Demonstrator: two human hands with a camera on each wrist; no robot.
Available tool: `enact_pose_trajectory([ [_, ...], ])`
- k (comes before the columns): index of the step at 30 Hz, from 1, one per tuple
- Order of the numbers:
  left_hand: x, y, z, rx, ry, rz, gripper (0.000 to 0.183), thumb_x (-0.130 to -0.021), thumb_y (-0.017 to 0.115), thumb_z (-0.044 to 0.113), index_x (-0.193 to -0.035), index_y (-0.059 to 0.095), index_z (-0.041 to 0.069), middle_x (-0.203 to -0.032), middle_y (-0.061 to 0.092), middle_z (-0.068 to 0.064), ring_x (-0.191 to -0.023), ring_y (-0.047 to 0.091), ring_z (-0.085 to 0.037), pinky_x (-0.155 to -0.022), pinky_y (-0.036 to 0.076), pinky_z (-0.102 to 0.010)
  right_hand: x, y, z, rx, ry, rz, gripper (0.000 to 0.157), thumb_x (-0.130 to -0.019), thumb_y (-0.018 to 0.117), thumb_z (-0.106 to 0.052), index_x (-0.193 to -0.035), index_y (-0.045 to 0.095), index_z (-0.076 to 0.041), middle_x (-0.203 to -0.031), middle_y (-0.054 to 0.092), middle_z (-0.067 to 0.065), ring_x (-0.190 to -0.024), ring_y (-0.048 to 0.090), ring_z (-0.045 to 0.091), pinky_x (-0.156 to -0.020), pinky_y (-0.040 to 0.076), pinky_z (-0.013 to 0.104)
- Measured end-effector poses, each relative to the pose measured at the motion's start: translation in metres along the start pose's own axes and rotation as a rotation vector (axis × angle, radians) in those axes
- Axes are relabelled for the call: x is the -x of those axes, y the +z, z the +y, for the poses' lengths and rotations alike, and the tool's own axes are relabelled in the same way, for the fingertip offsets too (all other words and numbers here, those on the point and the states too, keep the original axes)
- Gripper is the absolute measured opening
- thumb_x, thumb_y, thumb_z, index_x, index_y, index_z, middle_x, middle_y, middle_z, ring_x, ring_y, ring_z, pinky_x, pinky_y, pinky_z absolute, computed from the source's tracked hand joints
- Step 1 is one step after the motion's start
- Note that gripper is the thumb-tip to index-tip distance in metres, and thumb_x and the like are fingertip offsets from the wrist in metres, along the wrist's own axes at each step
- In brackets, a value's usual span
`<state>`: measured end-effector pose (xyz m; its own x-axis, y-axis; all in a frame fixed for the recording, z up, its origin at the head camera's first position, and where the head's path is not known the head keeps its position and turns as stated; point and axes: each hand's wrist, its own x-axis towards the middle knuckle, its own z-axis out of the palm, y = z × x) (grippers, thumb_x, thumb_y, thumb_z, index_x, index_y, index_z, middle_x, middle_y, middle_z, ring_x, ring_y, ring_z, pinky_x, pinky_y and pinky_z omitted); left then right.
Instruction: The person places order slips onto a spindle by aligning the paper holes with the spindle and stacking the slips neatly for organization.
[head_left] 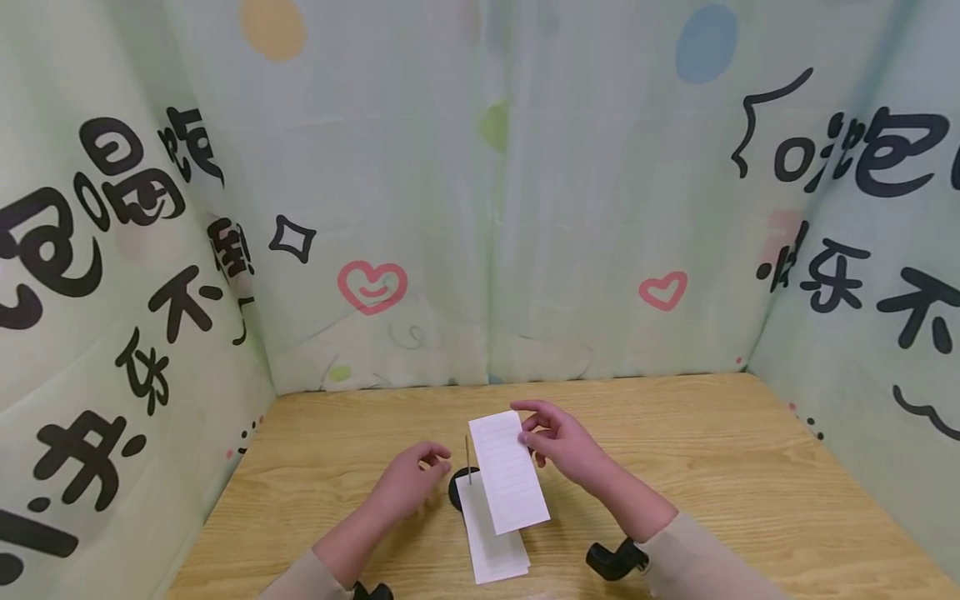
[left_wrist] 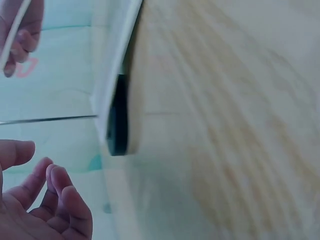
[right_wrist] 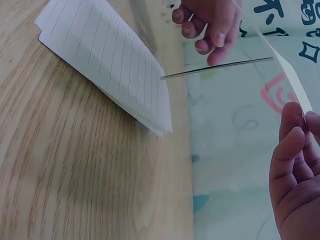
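Observation:
A bill spike stands on the table, its thin metal rod [head_left: 467,452] rising from a round black base [head_left: 454,492]. Several lined paper sheets [head_left: 497,560] are pierced on the rod and lie low at its base. My right hand [head_left: 564,447] pinches one more lined sheet [head_left: 510,477] by its upper right edge, between thumb and fingers. That sheet hangs tilted above the others, close to the rod's tip in the right wrist view. Just left of the rod is my left hand [head_left: 407,485], fingers loosely bent and holding nothing; its thumb and fingertips stand apart in the left wrist view.
The wooden table [head_left: 675,450] reaches back to a pale printed curtain [head_left: 450,208], which also hangs along the left and right sides. Black straps or mounts [head_left: 617,560] sit at both wrists by the sleeves.

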<state>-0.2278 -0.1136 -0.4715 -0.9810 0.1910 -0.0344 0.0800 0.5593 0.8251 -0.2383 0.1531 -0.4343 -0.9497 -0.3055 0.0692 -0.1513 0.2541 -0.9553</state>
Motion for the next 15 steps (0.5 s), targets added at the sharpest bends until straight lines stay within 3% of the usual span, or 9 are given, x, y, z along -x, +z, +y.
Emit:
enact_pose_trajectory([
  [7, 0.004, -0.006, 0.020, 0.002, -0.014, 0.033, 0.028, -0.098, 0.062, 0.031, -0.118, 0.066, 0.011, -0.102, 0.059, -0.002, -0.085, 0.054, -0.020, -0.066, 0.047, -0.033, 0.000, 0.002, -0.001, -0.012, 0.000, -0.001, 0.045, -0.096, 0.064, -0.007, -0.139, 0.052, -0.011, -0.102, 0.057, 0.012, -0.070, 0.057, 0.022, -0.062, 0.050, 0.034],
  [15, 0.007, -0.009, 0.031, 0.109, -0.003, 0.070, 0.036, -0.100, 0.057, 0.042, -0.117, 0.066, 0.011, -0.106, 0.063, -0.006, -0.086, 0.060, -0.022, -0.069, 0.047, -0.033, -0.002, 0.007, -0.001, -0.022, -0.021, -0.016, 0.045, -0.096, 0.063, -0.006, -0.139, 0.052, -0.009, -0.101, 0.058, 0.013, -0.068, 0.056, 0.019, -0.060, 0.049, 0.028],
])
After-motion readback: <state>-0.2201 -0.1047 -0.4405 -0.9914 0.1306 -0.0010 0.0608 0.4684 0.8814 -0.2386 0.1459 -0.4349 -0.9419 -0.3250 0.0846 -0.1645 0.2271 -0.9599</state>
